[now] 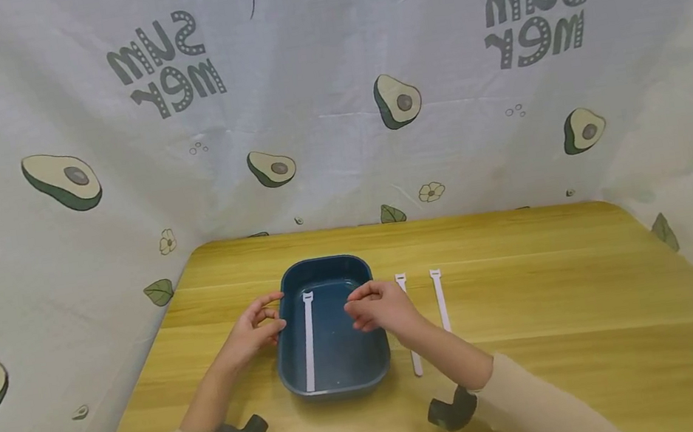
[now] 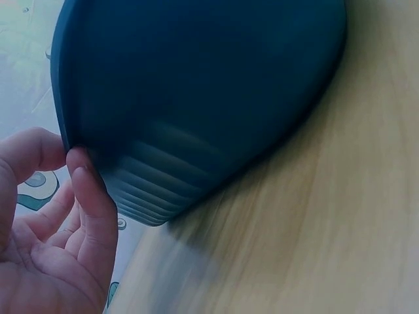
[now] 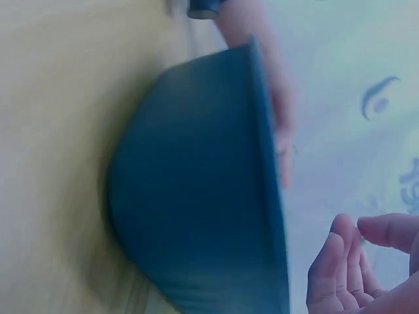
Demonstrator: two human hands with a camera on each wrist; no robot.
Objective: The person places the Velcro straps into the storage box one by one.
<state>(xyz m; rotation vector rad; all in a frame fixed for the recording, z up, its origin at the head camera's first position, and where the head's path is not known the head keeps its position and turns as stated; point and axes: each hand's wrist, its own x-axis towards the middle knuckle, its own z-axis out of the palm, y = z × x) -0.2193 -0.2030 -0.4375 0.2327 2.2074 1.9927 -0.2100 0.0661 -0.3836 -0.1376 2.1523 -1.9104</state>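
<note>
Strap [image 1: 417, 364] at four o'clock from right hand [image 1: 387, 307], the nearer, axis twelve-to-six; nothing visible in those loose fingers [image 1: 364, 289]; tray [image 1: 339, 392] rim pinched by left hand [image 1: 252, 336]!

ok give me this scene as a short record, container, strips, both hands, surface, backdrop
container: blue tray, upright
strip inside: one white strip, lengthwise along the tray's left side, slotted head at the far end
strips outside: two, right of the tray, the inner strip and the outer strip, both partly hidden by the right arm
left hand: pinches the tray's left rim
right hand: above the tray's right side, nothing visible in it
surface: wood-grain table
backdrop: pale cloth with avocado prints
</note>
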